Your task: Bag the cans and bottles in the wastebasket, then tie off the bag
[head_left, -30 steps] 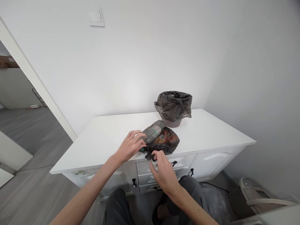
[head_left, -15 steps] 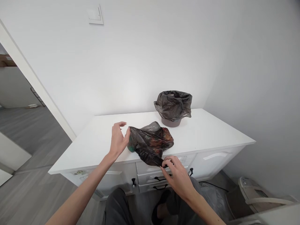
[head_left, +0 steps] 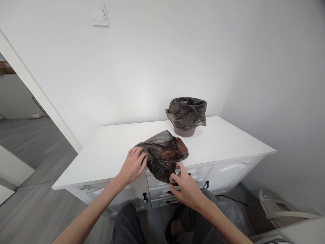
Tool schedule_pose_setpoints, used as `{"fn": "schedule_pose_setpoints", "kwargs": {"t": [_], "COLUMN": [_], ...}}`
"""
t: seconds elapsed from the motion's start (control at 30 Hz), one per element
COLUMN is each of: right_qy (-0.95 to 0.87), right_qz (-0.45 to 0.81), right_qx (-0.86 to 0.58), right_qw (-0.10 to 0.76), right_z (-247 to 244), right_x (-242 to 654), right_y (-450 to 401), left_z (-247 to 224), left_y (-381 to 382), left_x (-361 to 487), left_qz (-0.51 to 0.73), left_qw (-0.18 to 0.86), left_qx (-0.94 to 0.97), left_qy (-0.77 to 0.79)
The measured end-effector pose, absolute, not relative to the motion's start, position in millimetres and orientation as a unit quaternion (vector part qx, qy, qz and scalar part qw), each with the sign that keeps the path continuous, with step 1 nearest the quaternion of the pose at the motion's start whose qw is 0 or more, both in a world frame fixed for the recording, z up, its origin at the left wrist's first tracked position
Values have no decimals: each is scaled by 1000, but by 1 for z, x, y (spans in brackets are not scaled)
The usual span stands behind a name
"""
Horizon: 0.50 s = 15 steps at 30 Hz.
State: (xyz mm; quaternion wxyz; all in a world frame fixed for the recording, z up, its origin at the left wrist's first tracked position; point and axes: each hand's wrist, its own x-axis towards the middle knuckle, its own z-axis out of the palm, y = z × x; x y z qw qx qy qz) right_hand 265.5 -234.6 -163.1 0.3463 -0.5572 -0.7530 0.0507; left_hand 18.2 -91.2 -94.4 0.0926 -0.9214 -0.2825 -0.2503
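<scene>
A thin black plastic garbage bag [head_left: 166, 149] with orange-red and pale things showing through lies at the front edge of the white cabinet top [head_left: 223, 139]. Part of it hangs over that edge. My left hand [head_left: 133, 164] is closed on the bag's left side, fingers curled over the film. At the lower right, my right hand [head_left: 185, 184] pinches a gathered end of the same bag. What exactly is inside the bag cannot be made out. Behind it stands a small brown bin [head_left: 185, 132], lined with another black bag [head_left: 186, 112] folded over its rim.
The cabinet front has doors and drawers with black handles [head_left: 144, 197]. A wall with a light switch [head_left: 100, 16] rises behind. On the floor at right sits a beige appliance with a handle [head_left: 279, 210], beside a cable and clear plastic. A doorway opens at left.
My left hand has moved down and curled onto the bag's left side, where before only its thumb side touched a corner. My right hand has shifted slightly left, still pinching the end.
</scene>
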Motion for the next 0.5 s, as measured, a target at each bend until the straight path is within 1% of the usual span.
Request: {"fn": "schedule_pose_setpoints", "kwargs": {"t": [0.2, 0.4, 0.5], "right_qy": [-777, -784, -770], "right_qz": [94, 151, 187], "right_qx": [-528, -503, -502], "right_qw": [330, 331, 347], "right_z": [-155, -129, -120], "right_x": [264, 276, 290], "right_y": [-206, -199, -199], "left_z": [-107, -121, -124], "left_y": [-63, -31, -27], "left_x": [27, 5, -13], "left_qz": [-297, -255, -262], "left_qw": [94, 102, 110], "left_qx": [-884, -866, -849], "left_qy": [-348, -417, -446]}}
